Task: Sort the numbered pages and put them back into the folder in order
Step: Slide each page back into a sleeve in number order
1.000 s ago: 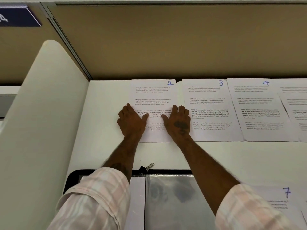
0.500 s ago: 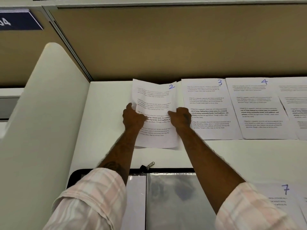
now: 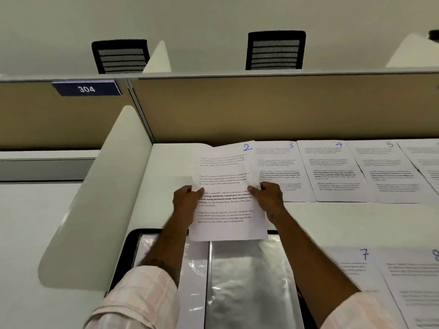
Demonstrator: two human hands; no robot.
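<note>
white page 2, blue numeral; pink-checked sleeve.

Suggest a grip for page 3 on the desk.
Probably the near right corner of page 3, from the person's side. It lies flat on the desk and that corner is bare. Held page 2 overlaps its left side and page 4 borders its right.

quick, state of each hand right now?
Left hand: closed, pinching left edge of the white printed paper page numbered 2.
Right hand: closed, pinching that page's right edge.

Page 2 is lifted, bowed, its lower edge over the open folder.
</note>
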